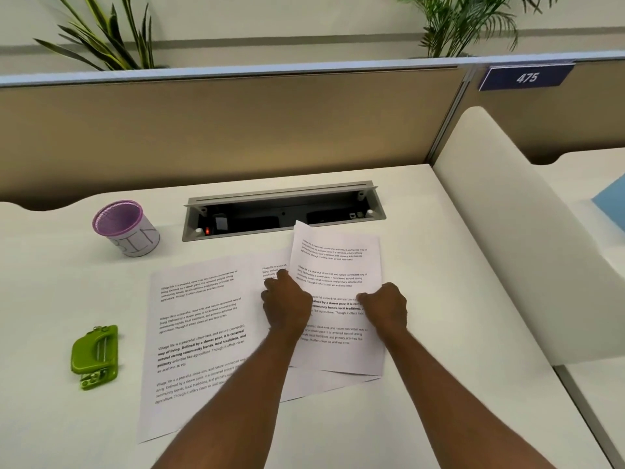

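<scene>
A single camera sits on the person's head, looking forward and down at the surface (67, 299) from close above. The left hand (285, 299) and right hand (385, 306) fall near mid-frame. The partition (236, 130) crosses the top, bowed by the wide lens.

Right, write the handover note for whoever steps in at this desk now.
Left grip pinches the left edge of the top white printed paper sheet; right grip holds its right edge, fingers curled.
Its far left corner is lifted; it overlaps other printed sheets lying flat on the white desk.
Green metal hole punch sits untouched at left.
Done: top sheet in hand. Left, probably: square it up, then punch.
</scene>
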A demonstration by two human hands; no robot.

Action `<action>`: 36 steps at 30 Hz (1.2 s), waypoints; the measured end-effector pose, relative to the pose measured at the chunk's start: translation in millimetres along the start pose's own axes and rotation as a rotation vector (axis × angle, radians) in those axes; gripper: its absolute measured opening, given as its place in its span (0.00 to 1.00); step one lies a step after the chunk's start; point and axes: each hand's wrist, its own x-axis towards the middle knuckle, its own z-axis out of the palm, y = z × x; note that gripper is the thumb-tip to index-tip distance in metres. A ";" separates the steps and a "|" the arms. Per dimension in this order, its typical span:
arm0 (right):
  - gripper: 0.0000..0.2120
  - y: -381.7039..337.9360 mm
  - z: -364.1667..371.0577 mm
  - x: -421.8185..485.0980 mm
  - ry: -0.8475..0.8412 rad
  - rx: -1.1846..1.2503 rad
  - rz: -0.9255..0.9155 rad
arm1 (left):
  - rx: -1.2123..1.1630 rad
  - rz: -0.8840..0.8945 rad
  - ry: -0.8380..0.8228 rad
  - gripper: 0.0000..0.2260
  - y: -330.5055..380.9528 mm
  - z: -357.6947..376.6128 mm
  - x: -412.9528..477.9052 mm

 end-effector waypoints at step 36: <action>0.11 -24.7 26.1 -45.0 -0.123 -0.224 -0.176 | -0.236 -0.150 -0.008 0.16 -22.4 -28.4 -39.0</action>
